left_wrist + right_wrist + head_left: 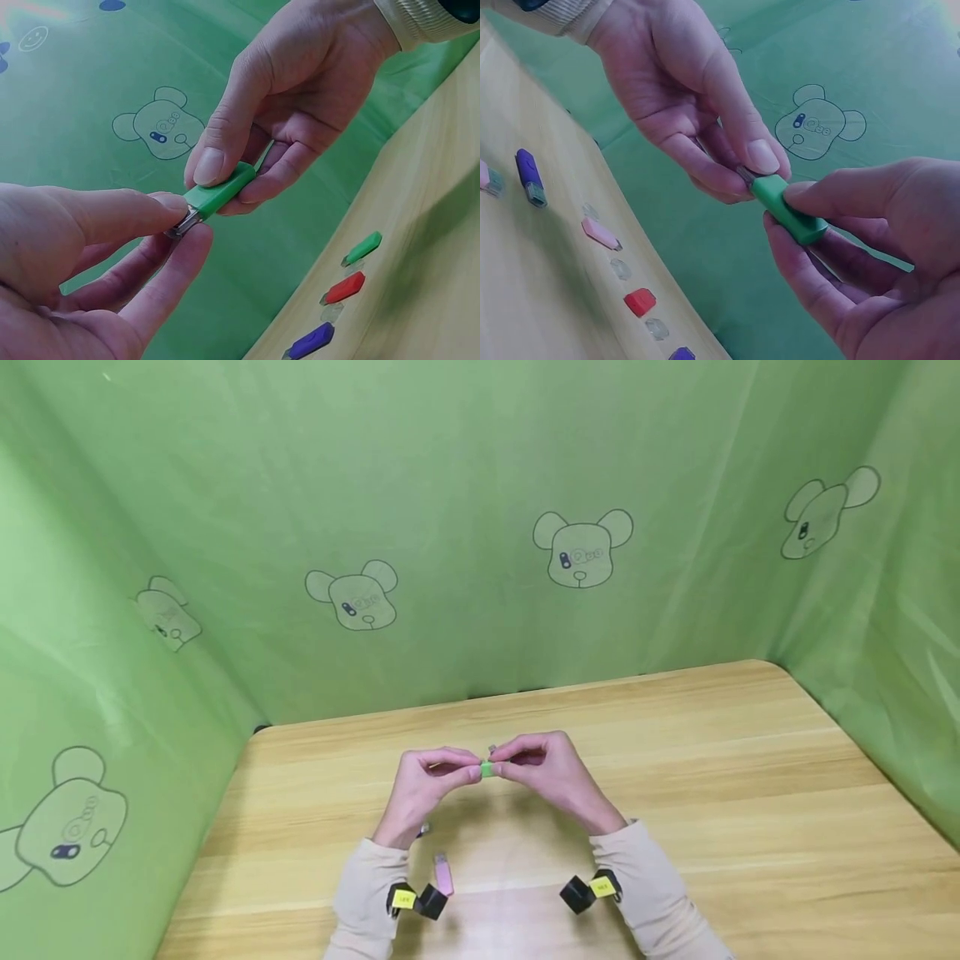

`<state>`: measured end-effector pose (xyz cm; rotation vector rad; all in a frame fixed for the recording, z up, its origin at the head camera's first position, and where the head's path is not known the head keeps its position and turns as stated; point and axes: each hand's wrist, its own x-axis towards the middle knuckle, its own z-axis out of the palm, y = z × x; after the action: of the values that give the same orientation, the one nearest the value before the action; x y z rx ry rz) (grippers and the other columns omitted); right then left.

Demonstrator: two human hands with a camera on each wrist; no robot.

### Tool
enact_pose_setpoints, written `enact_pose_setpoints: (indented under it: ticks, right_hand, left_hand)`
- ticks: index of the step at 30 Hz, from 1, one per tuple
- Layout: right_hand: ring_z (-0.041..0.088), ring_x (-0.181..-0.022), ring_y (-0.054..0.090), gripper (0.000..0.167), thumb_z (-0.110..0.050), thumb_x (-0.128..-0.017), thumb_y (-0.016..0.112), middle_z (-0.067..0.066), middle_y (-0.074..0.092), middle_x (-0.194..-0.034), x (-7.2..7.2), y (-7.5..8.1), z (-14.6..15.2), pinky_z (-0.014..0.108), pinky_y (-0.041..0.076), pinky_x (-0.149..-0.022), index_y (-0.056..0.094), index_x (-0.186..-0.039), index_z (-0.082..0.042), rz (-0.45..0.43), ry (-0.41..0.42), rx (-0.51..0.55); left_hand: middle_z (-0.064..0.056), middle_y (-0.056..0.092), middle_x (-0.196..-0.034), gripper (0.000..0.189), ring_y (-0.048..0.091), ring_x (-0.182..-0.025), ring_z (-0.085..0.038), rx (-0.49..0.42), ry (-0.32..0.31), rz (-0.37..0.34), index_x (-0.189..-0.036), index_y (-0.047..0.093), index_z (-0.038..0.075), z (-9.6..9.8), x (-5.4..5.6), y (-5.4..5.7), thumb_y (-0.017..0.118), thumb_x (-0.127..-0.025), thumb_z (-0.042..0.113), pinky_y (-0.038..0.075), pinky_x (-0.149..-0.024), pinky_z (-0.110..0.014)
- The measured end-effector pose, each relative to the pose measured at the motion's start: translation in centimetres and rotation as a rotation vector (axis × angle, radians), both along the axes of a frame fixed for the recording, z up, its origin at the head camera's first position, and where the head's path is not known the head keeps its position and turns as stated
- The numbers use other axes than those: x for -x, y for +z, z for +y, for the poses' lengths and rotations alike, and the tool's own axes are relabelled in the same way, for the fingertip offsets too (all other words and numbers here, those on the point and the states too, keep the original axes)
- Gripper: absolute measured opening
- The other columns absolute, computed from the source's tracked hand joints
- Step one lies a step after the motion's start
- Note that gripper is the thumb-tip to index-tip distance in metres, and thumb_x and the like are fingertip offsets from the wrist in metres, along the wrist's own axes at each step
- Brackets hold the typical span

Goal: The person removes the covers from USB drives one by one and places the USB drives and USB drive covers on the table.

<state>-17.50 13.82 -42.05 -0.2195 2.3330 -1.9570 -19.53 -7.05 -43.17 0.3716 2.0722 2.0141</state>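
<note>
Both hands hold one green USB flash drive (pixel 487 769) between them, raised above the table. My left hand (pixel 427 785) pinches its shiny connector end between thumb and fingers, covering most of that end. On the green body, the thumb and fingers of my right hand (pixel 558 777) grip from the other side. In the left wrist view the green drive (pixel 217 191) slants up toward the right hand (pixel 300 97). The right wrist view shows the drive (pixel 787 210) with its connector tip between the left hand's (pixel 682 97) thumb and fingers.
On the wooden table (pixel 750 827) lie a pink USB drive (pixel 444 875), a purple one (pixel 529 177), a red one (pixel 345 287) and another green one (pixel 363 248). Small see-through caps (pixel 620 268) lie among them. A green curtain (pixel 465 460) surrounds the table.
</note>
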Motion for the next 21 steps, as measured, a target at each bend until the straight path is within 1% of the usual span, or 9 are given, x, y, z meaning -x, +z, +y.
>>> enact_pose_setpoints:
  ticks: [2, 3, 7, 11, 14, 16, 18, 20, 21]
  right_hand:
    - [0.022, -0.091, 0.072, 0.018, -0.013, -0.081, 0.079, 0.012, 0.074, -0.104, 0.0, 0.0, 0.0, 0.025, 0.060, -0.080, 0.075, -0.097, -0.006, 0.002, 0.004, 0.000]
    - [0.022, -0.090, 0.072, 0.018, -0.012, -0.080, 0.079, 0.012, 0.074, -0.104, 0.0, 0.0, 0.0, 0.025, 0.060, -0.080, 0.075, -0.097, -0.005, 0.003, 0.006, 0.000]
    - [0.024, -0.091, 0.072, 0.016, -0.011, -0.080, 0.079, 0.013, 0.074, -0.103, 0.0, -0.3, -0.1, 0.024, 0.060, -0.079, 0.075, -0.094, -0.005, -0.002, 0.016, 0.000]
    - [0.023, -0.091, 0.072, 0.016, -0.011, -0.080, 0.079, 0.013, 0.074, -0.102, 0.0, -0.3, -0.1, 0.024, 0.060, -0.080, 0.075, -0.094, -0.004, -0.008, 0.031, 0.004]
    - [0.022, -0.092, 0.072, 0.016, -0.010, -0.080, 0.079, 0.016, 0.073, -0.104, 0.0, -0.3, 0.1, 0.024, 0.060, -0.080, 0.074, -0.094, -0.004, -0.012, 0.035, 0.010]
    - [0.024, -0.092, 0.072, 0.016, -0.010, -0.081, 0.078, 0.016, 0.073, -0.105, 0.0, -0.3, 0.4, 0.025, 0.060, -0.079, 0.074, -0.094, -0.004, -0.020, 0.032, 0.003]
    - [0.024, -0.092, 0.072, 0.017, -0.009, -0.081, 0.077, 0.016, 0.072, -0.107, 0.0, -0.3, 1.0, 0.025, 0.060, -0.080, 0.073, -0.098, -0.004, -0.029, 0.020, -0.010]
    - [0.023, -0.092, 0.071, 0.021, -0.009, -0.084, 0.075, 0.015, 0.072, -0.108, 0.2, -0.3, 1.8, 0.027, 0.060, -0.080, 0.072, -0.104, -0.005, -0.034, -0.006, -0.033]
    - [0.023, -0.093, 0.071, 0.023, -0.009, -0.085, 0.073, 0.014, 0.071, -0.109, 0.3, -0.3, 2.3, 0.029, 0.060, -0.081, 0.071, -0.107, -0.005, -0.039, -0.023, -0.041]
  left_hand:
    - [-0.012, 0.074, -0.105, 0.021, 0.070, -0.098, -0.022, 0.006, 0.007, 0.000, -0.097, 0.075, 0.001, 0.0, 0.0, 0.0, 0.081, -0.078, 0.009, 0.058, -0.088, -0.033]
    - [-0.014, 0.074, -0.106, 0.021, 0.070, -0.098, -0.023, 0.003, 0.006, -0.002, -0.097, 0.075, 0.000, 0.0, 0.1, 0.0, 0.080, -0.078, 0.009, 0.058, -0.089, -0.033]
    - [-0.016, 0.073, -0.105, 0.023, 0.070, -0.099, -0.022, 0.001, -0.002, -0.001, -0.097, 0.074, -0.001, -0.2, 0.1, -0.1, 0.080, -0.078, 0.008, 0.058, -0.089, -0.033]
    - [-0.015, 0.073, -0.105, 0.024, 0.070, -0.098, -0.022, 0.014, -0.019, -0.002, -0.098, 0.074, -0.001, -0.3, -0.1, 0.0, 0.081, -0.077, 0.009, 0.058, -0.089, -0.033]
    - [-0.015, 0.073, -0.108, 0.026, 0.070, -0.100, -0.022, 0.026, -0.021, -0.009, -0.100, 0.074, -0.001, -0.7, 0.1, 0.0, 0.081, -0.078, 0.012, 0.058, -0.090, -0.032]
    - [-0.013, 0.074, -0.108, 0.028, 0.070, -0.099, -0.020, 0.034, 0.015, -0.024, -0.101, 0.074, -0.001, -1.1, 0.4, 0.0, 0.081, -0.078, 0.013, 0.058, -0.087, -0.030]
    - [-0.011, 0.075, -0.105, 0.028, 0.071, -0.094, -0.019, 0.037, 0.075, -0.050, -0.101, 0.074, 0.001, -1.8, 0.6, 0.1, 0.082, -0.078, 0.015, 0.058, -0.079, -0.029]
    - [-0.009, 0.076, -0.101, 0.027, 0.072, -0.090, -0.019, 0.042, 0.129, -0.079, -0.100, 0.075, 0.004, -2.3, 0.7, 0.3, 0.082, -0.077, 0.016, 0.056, -0.073, -0.028]
    - [-0.008, 0.076, -0.099, 0.027, 0.072, -0.088, -0.019, 0.044, 0.145, -0.090, -0.100, 0.075, 0.005, -2.4, 0.7, 0.4, 0.082, -0.077, 0.016, 0.054, -0.070, -0.027]
